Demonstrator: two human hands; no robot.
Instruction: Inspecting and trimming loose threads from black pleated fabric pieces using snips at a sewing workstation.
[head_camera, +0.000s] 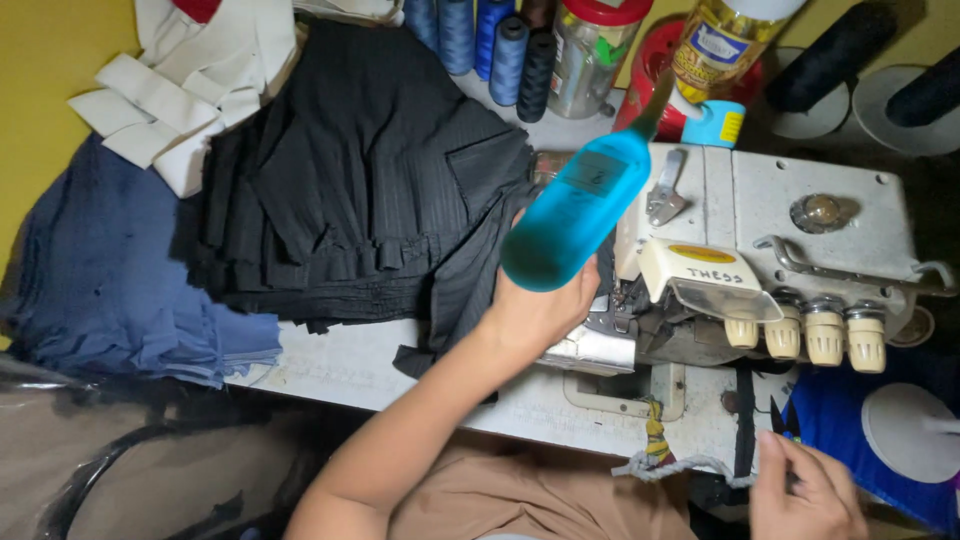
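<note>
Head view, left hand: I see my left hand (535, 310) in the middle of the frame, its grip wrapped around the bottom of a blue bottle (580, 210).
Blue bottle: it is tilted, with its thin tip pointing to the upper right, over the white sewing machine (800, 230).
Right hand: my right hand (805, 495) is at the lower right, fingers pinched shut on a grey cord (680, 465).
Black cloth: a pile of black cloth (370, 170) lies on the desk (340, 370), left of the machine, touching my left hand.
Blue cloth: folded blue cloth (110, 280) sits at the far left.
Thread spools: blue thread spools (480, 40) stand at the top.
</note>
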